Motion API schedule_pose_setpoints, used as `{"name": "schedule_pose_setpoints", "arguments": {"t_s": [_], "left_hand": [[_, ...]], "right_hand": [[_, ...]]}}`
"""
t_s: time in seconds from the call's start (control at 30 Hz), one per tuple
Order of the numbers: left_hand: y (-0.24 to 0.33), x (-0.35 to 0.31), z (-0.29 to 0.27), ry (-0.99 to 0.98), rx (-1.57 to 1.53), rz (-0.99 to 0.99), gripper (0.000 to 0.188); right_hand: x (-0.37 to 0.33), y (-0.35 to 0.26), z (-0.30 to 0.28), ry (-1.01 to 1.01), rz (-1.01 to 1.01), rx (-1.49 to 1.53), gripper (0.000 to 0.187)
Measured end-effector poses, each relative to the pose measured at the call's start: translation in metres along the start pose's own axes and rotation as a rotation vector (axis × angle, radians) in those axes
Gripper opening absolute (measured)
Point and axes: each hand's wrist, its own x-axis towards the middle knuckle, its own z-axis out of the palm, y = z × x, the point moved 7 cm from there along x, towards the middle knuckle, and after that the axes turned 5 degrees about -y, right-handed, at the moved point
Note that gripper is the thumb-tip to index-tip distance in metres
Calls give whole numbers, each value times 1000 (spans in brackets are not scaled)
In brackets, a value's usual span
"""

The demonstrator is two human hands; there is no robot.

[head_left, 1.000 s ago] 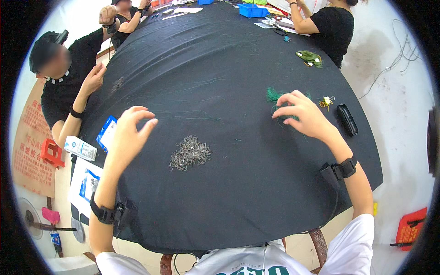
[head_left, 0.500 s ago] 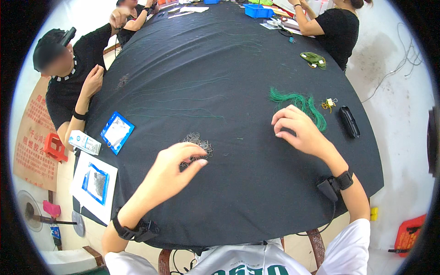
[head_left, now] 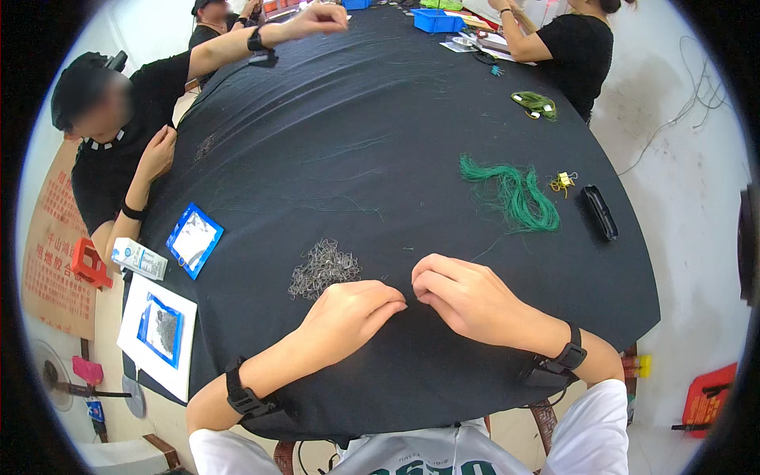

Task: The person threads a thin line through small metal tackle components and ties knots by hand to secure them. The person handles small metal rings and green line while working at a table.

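My left hand (head_left: 355, 313) is pinched, fingertips together, just in front of a pile of small dark wire hooks (head_left: 323, 269). Whatever it holds is too small to make out. Close by on the right, my right hand (head_left: 467, 299) is also closed in a pinch, its fingertips a short gap from the left ones. A thin green thread (head_left: 488, 246) runs from the green thread bundle (head_left: 518, 194) down to the right hand; its end is hidden by the fingers.
A black case (head_left: 599, 212) and a yellow-and-metal clip (head_left: 563, 182) lie on the black cloth (head_left: 412, 380) at right. Blue-edged packets (head_left: 195, 241), a carton (head_left: 139, 259) and a white board (head_left: 180, 360) sit left. A co-worker's arm (head_left: 269, 37) reaches over the far left; others work farther back.
My right hand has moved from beside the green bundle toward the middle and closed. My left hand has moved right and nearer, off the hook pile, and pinched. The co-worker's arm has stretched out.
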Motion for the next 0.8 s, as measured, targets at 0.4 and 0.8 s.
{"name": "schedule_pose_setpoints", "arguments": {"t_s": [0.4, 0.8], "left_hand": [[-12, -2, -3, 136, -112, -50, 25], [-5, -5, -4, 201, -50, 99, 14]], "right_hand": [[-11, 37, 27, -55, 363, 611, 6], [-10, 31, 30, -68, 309, 526, 12]]}}
